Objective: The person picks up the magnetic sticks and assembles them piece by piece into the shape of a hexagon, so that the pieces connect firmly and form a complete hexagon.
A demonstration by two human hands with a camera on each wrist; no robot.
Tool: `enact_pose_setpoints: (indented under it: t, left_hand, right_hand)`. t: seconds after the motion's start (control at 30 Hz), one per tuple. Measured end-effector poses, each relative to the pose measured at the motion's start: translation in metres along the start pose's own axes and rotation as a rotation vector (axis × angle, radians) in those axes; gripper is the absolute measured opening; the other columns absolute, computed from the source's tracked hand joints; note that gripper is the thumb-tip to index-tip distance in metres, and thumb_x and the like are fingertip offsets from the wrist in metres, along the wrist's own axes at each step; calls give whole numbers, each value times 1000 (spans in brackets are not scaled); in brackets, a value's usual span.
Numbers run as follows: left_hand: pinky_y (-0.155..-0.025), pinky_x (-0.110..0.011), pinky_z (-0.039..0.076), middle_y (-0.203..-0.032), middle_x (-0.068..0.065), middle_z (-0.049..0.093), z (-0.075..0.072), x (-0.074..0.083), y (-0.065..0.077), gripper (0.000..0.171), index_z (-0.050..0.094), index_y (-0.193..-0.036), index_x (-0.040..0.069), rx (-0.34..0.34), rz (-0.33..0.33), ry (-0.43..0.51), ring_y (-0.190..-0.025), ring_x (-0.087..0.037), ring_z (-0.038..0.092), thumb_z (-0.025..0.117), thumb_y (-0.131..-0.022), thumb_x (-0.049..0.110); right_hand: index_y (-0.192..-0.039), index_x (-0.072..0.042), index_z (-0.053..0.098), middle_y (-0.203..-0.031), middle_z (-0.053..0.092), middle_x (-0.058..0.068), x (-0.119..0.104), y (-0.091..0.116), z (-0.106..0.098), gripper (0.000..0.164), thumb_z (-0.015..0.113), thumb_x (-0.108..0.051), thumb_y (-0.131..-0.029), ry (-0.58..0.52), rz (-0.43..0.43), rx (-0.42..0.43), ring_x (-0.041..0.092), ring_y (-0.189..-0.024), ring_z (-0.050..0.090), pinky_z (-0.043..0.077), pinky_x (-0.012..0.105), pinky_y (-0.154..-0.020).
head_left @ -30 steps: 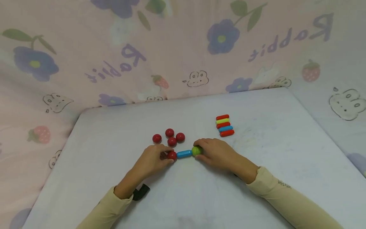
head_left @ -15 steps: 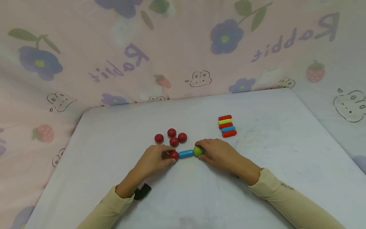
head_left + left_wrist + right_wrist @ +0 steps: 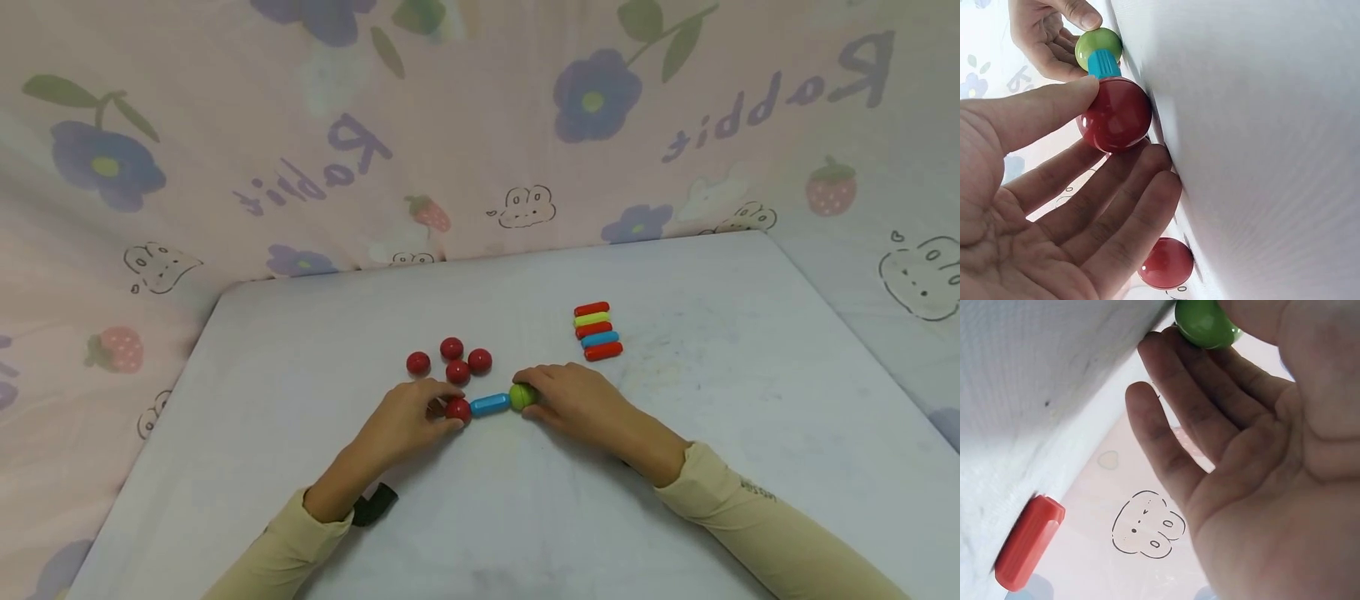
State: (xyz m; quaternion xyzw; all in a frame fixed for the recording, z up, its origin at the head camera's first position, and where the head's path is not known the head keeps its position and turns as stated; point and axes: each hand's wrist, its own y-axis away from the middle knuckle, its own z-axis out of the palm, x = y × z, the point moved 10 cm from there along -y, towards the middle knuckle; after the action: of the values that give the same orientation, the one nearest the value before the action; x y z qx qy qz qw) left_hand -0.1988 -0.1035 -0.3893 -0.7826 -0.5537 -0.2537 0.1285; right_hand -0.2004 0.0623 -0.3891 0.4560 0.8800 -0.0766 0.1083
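A short blue rod (image 3: 491,405) lies between a red ball (image 3: 459,410) and a green ball (image 3: 521,397), the three in one line close over the white table. My left hand (image 3: 408,421) pinches the red ball between thumb and fingers; the left wrist view shows the ball (image 3: 1116,115) right against the blue rod's ribbed end (image 3: 1104,64). At the other end, my right hand (image 3: 573,408) grips the green ball with thumb and fingertips. In the right wrist view the green ball (image 3: 1205,324) shows at the top, partly covered by the thumb, and the little finger stands away from it.
Several loose red balls (image 3: 457,372) sit just behind my left hand. Farther back right, a row of red, yellow and blue rods (image 3: 597,340) lies side by side on the table (image 3: 720,367). A patterned curtain (image 3: 465,125) hangs along the back edge.
The whole head view has shifted slightly, so everything appears a little farther right. Both hands keep their grips on the red and green balls, with the rod between.
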Motion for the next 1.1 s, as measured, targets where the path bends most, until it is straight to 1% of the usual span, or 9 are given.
enact_pose_setpoints:
  t: [0.2,0.3,0.43,0.57,0.77,0.93,1.1]
  left_hand:
    - [-81,-33,58,-97,4,73,0,1,2,35,73,-113,15,3,1,-8,-87,-12,66,84,-79,18]
    - [-81,-33,57,-97,5,72,0,2,2,35,73,-111,16,2,13,-16,-88,-12,65,85,-79,19]
    - [-80,-31,55,-95,7,70,2,4,2,34,73,-110,18,-7,30,-40,-87,-12,63,85,-78,23]
    - [-78,-30,53,-93,8,69,3,5,2,34,74,-110,18,-11,33,-59,-86,-11,62,85,-78,24]
    - [-76,-30,52,-91,8,69,4,6,1,33,73,-110,19,-9,49,-68,-84,-11,61,85,-79,24]
    - [-77,-31,53,-92,8,71,4,6,2,32,74,-110,19,-11,47,-69,-84,-11,62,84,-79,24]
    - [-77,-32,52,-92,7,71,4,7,3,33,73,-110,19,1,52,-67,-85,-12,62,84,-79,24]
  right_hand:
    - [-128,-14,61,-112,71,1,0,0,1,49,77,-32,-86,8,-11,3,17,-93,66,58,35,-84]
    - [-128,-14,61,-112,71,2,0,0,1,49,78,-32,-86,16,-17,11,18,-93,66,58,36,-84]
    - [-129,-14,61,-113,71,2,0,0,-2,49,78,-31,-86,18,-19,25,20,-94,67,58,37,-84]
    - [-129,-14,62,-115,71,3,0,1,-3,49,78,-31,-86,17,-23,42,21,-96,68,58,38,-85]
    - [-128,-14,62,-114,71,3,1,1,-4,48,78,-32,-86,20,-21,53,20,-96,68,58,38,-85]
    - [-127,-14,62,-112,71,2,1,1,-3,48,77,-34,-86,26,-21,48,19,-94,67,58,36,-84]
    - [-126,-14,63,-113,71,3,2,2,-4,47,77,-34,-86,27,-14,57,20,-95,68,58,37,-85]
